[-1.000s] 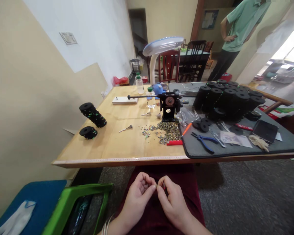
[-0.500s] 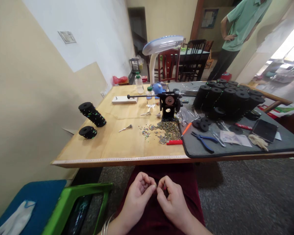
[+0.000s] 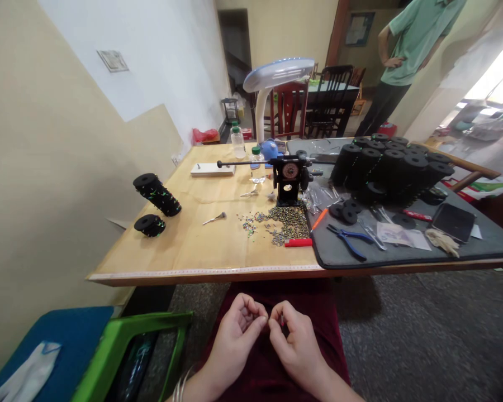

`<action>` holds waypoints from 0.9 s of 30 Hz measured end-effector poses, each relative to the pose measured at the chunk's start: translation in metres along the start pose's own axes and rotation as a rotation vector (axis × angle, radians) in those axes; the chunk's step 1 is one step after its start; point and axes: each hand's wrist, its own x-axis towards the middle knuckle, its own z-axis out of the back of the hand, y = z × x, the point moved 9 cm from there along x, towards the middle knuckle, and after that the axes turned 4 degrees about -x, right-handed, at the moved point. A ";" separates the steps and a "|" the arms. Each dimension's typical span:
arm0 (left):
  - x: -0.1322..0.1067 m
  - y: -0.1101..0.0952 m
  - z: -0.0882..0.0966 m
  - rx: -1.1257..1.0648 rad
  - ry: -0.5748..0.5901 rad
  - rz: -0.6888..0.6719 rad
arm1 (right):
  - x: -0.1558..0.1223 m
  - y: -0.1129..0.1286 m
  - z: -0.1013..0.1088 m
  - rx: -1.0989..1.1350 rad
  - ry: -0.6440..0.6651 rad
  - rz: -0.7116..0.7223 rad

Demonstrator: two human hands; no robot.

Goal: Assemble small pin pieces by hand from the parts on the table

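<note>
Over my lap, in front of the table's near edge, my left hand [image 3: 242, 326] and my right hand [image 3: 292, 335] meet at the fingertips. Both are closed in a pinch, thumb against curled fingers. Whatever lies between the fingertips is too small to name; a speck of red shows inside my right hand's fingers. Beyond them on the table lie a heap of small metal pieces [image 3: 291, 220] and a scatter of tiny coloured beads [image 3: 249, 224]. A red-handled tool [image 3: 298, 243] rests at the heap's near edge. Behind stands a black winding device [image 3: 288, 181] with a long rod.
Black foam spools [image 3: 157, 194] stand at the left; many more spools [image 3: 385, 167] crowd the grey mat [image 3: 339, 258]. Blue pliers [image 3: 352, 241] lie on the mat. A desk lamp [image 3: 279, 75] rises behind. A green stool [image 3: 104, 352] is at lower left. A person [image 3: 419, 50] stands beyond.
Hardly anything differs. My hands keep the same pinch, the fingers shifting only slightly, and the view has tilted a touch.
</note>
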 end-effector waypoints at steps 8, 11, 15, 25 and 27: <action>-0.002 -0.003 -0.001 0.010 -0.003 -0.015 | 0.000 0.002 0.002 -0.008 -0.005 0.011; -0.002 -0.003 -0.002 0.030 -0.002 -0.019 | 0.000 0.003 0.002 -0.005 0.000 0.009; -0.001 -0.003 -0.002 0.043 0.000 -0.025 | 0.000 0.004 0.002 0.000 0.005 0.016; -0.003 -0.004 -0.003 0.069 0.011 -0.038 | 0.001 0.003 0.001 0.002 0.009 0.016; -0.003 -0.004 -0.002 0.080 0.005 -0.037 | 0.000 0.003 0.000 0.007 0.013 0.011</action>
